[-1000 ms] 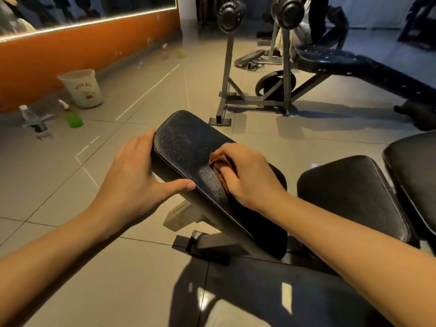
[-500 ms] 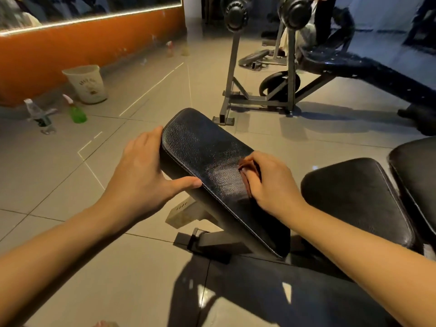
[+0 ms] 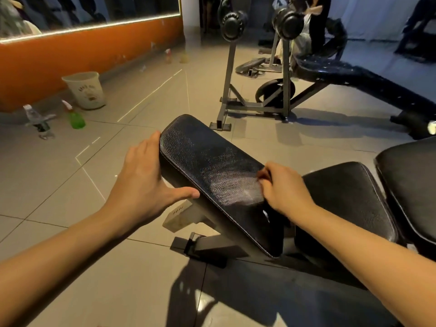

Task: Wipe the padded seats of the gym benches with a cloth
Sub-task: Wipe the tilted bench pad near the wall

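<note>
The left hand [image 3: 141, 182] is lying spread against the left edge of the tilted black padded seat [image 3: 207, 161], its thumb touching the near side. The right hand [image 3: 283, 190], fingers curled, is pinching a dark cloth [image 3: 262, 176], mostly hidden, against the seat's right edge.

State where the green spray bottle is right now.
In the head view the green spray bottle sits on the floor at left, in front of the pale bucket, right of a clear bottle.
</note>
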`<state>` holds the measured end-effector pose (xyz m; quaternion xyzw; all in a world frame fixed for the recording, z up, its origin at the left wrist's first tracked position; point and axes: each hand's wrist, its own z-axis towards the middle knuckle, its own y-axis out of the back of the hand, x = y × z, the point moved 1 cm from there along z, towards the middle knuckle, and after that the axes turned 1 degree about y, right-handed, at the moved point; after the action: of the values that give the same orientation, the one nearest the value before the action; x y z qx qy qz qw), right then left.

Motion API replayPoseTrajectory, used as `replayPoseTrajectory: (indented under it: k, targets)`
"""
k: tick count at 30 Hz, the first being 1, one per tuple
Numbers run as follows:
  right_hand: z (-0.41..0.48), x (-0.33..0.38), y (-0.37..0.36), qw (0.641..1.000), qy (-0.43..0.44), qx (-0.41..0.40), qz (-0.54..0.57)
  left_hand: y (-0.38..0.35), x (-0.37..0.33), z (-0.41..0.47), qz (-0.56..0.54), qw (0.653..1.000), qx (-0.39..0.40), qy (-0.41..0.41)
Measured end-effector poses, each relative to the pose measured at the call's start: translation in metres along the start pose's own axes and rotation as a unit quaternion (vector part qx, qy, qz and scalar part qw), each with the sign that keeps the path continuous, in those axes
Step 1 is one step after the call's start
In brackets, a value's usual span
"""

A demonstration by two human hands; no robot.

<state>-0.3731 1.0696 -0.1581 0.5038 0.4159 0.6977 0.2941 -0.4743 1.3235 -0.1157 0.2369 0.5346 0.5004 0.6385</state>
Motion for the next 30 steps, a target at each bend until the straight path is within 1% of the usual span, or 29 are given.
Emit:
replayPoseTrajectory:
  k: [1,2,3,4,6,7,8,9,12,13,14,15,18,19,20,22,25,26,27,28,30]
  targets:
    - [0.002,-0.006,0.0,1.0,-0.024,-0.005,-0.012,0.0,-0.001,-0.001,-0.004,1.0,-0.001,0.001]
    - [0.0,-0.002,0.0,1.0,-0.022,-0.013,-0.013,-0.001,-0.001,-0.001,-0.008,1.0,-0.001,0.002]
    - [-0.004,0.01,-0.002,1.0,0.004,-0.022,0.0,-0.001,0.0,-0.001,-0.011,1.0,-0.002,0.003]
    - [-0.011,0.026,-0.005,0.998,0.048,-0.026,0.027,-0.001,0.001,-0.002,-0.013,1.0,-0.004,0.004]
    - [-0.03,0.059,-0.006,0.985,0.149,-0.009,0.09,-0.002,0.001,-0.003,-0.005,1.0,-0.01,0.004]
    - [-0.036,0.065,-0.007,0.978,0.181,0.001,0.104,-0.002,0.001,-0.003,-0.003,1.0,-0.01,0.006]
    - [-0.035,0.062,-0.008,0.977,0.188,0.006,0.101,-0.002,0.001,-0.003,-0.002,1.0,-0.009,0.007]
    - [-0.029,0.049,-0.009,0.982,0.167,0.001,0.086,-0.003,0.0,-0.003,-0.003,1.0,-0.009,0.004]
    - [-0.006,0.0,-0.004,1.0,0.024,-0.002,0.01,-0.004,-0.001,-0.006,-0.006,1.0,-0.015,0.001]
    - [-0.006,-0.007,-0.003,1.0,-0.003,-0.005,-0.006,-0.005,-0.001,-0.007,-0.009,1.0,-0.017,0.0]
    - [-0.008,-0.005,-0.003,1.0,-0.002,-0.013,-0.013,-0.005,-0.001,-0.008,-0.012,1.0,-0.018,-0.001]
    - [-0.014,0.007,-0.003,1.0,0.022,-0.02,-0.002,-0.006,-0.001,-0.008,-0.014,1.0,-0.02,-0.002]
    - [-0.038,0.054,-0.005,0.985,0.155,-0.005,0.074,-0.006,-0.002,-0.007,-0.006,1.0,-0.02,-0.002]
    - [-0.044,0.063,-0.005,0.978,0.188,0.007,0.088,-0.006,-0.003,-0.007,-0.003,1.0,-0.019,0.0]
    - [-0.045,0.064,-0.006,0.975,0.202,0.012,0.091,-0.006,-0.003,-0.007,-0.002,1.0,-0.016,0.002]
    - [-0.038,0.048,-0.007,0.981,0.178,0.004,0.08,-0.005,-0.005,-0.007,-0.006,1.0,-0.011,0.001]
    - [-0.019,0.007,-0.003,0.997,0.064,-0.004,0.043,-0.005,-0.004,-0.007,-0.013,1.0,-0.013,-0.009]
    - [-0.014,0.001,-0.002,0.999,0.033,-0.003,0.029,-0.004,-0.002,-0.007,-0.013,1.0,-0.014,-0.01]
    - [-0.012,0.001,-0.002,1.0,0.021,-0.007,0.019,-0.004,-0.001,-0.006,-0.014,1.0,-0.014,-0.011]
    - [-0.014,0.009,-0.002,0.999,0.03,-0.013,0.015,-0.005,-0.001,-0.006,-0.015,1.0,-0.013,-0.012]
    - [-0.026,0.036,-0.005,0.994,0.101,-0.014,0.043,-0.006,-0.001,-0.005,-0.016,1.0,-0.013,-0.012]
